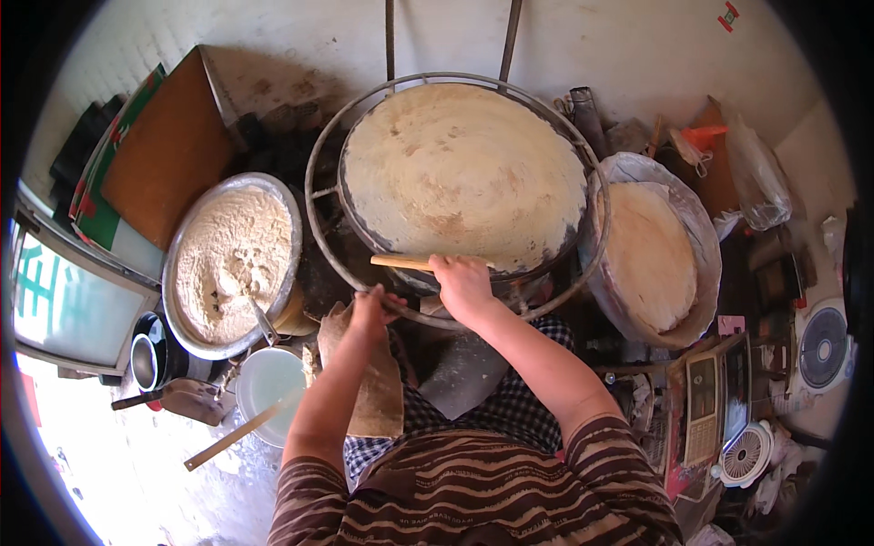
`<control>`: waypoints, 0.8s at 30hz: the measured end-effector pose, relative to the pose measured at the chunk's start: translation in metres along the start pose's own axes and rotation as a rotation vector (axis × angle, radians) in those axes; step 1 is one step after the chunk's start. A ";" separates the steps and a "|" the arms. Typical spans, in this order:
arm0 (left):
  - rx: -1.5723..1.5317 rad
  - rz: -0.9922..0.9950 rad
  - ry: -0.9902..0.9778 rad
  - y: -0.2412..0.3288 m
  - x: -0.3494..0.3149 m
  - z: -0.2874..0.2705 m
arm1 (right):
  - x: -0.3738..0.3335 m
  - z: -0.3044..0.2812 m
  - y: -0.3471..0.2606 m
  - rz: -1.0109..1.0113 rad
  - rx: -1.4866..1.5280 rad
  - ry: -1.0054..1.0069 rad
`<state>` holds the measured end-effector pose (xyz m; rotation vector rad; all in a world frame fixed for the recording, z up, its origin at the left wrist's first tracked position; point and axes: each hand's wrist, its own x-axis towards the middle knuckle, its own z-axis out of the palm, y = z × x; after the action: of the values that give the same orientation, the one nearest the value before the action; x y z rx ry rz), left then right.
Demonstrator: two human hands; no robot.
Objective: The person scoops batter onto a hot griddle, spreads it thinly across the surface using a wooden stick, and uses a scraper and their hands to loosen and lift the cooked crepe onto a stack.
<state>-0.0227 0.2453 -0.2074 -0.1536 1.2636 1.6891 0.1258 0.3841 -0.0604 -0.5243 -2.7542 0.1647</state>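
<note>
A wide round griddle [564, 244] is covered almost to its dark rim by a thin, pale layer of batter [464, 173], browned in patches. At its near edge, my right hand [462, 287] is closed round a flat wooden scraper [401, 262], whose free end points left. My left hand [369, 314] is at the near left of the metal ring [320, 238] around the griddle, its fingers bent over the tube. Part of the left fingers is hard to make out in the shadow.
To the left stands a metal basin [293, 214] of thick dough with a metal handle [262, 323] sticking out. Nearer is a pale bucket [273, 391] with a wooden stick [232, 437] across it. At right, a lined basin [706, 264] holds stacked round flatbreads [648, 259]. A scale [701, 405] stands nearer.
</note>
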 end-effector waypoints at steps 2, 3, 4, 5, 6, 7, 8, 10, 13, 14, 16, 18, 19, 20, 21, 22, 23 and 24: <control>0.048 0.035 0.038 -0.024 -0.022 0.037 | -0.010 -0.005 0.011 0.017 0.029 -0.013; 0.035 0.054 0.010 -0.037 -0.030 0.043 | -0.018 -0.006 0.012 0.028 0.067 -0.030; 0.084 0.055 0.006 -0.041 -0.044 0.058 | -0.025 -0.007 0.015 0.034 0.066 -0.031; 0.132 0.057 0.003 -0.042 -0.056 0.072 | -0.032 -0.008 0.017 0.000 0.073 0.005; 0.084 0.076 0.002 -0.050 -0.061 0.080 | -0.038 -0.010 0.015 -0.040 0.083 0.039; 0.049 0.076 0.029 -0.060 -0.061 0.086 | -0.037 -0.010 0.017 -0.034 0.084 0.040; 0.015 0.035 0.014 -0.070 -0.062 0.089 | -0.032 -0.007 0.021 -0.020 0.054 0.024; -0.098 -0.070 -0.129 -0.083 -0.052 0.083 | -0.019 -0.002 0.029 0.012 -0.012 0.009; -0.043 -0.037 -0.081 -0.058 -0.067 0.073 | -0.027 -0.008 0.050 0.001 0.021 0.020; -0.022 -0.052 0.055 -0.037 -0.063 0.061 | -0.032 -0.019 0.050 0.027 0.040 -0.053; 0.175 0.083 0.031 0.004 -0.031 0.005 | -0.048 -0.026 0.059 -0.025 0.093 -0.013; -0.048 0.140 0.129 0.048 -0.012 -0.002 | -0.057 -0.034 0.067 -0.058 0.167 0.048; -0.041 0.122 0.151 0.068 0.009 -0.032 | -0.050 -0.033 0.060 -0.071 0.179 0.053; -0.047 0.098 0.052 0.085 0.016 -0.027 | -0.044 -0.028 0.061 -0.080 0.159 0.061; -0.090 0.061 0.107 0.097 0.023 -0.020 | -0.035 -0.024 0.060 -0.097 0.142 0.072; -0.165 0.059 0.122 0.096 0.044 -0.038 | -0.021 -0.019 0.050 -0.089 0.138 0.054; -0.241 0.057 0.137 0.093 0.065 -0.057 | -0.009 -0.012 0.040 -0.106 0.148 0.061; -0.143 0.095 0.257 0.077 0.066 -0.027 | -0.006 -0.006 0.047 -0.081 0.119 0.058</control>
<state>-0.1253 0.2663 -0.2082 -0.4135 1.3540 1.8872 0.1488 0.4255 -0.0652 -0.3797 -2.6840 0.2867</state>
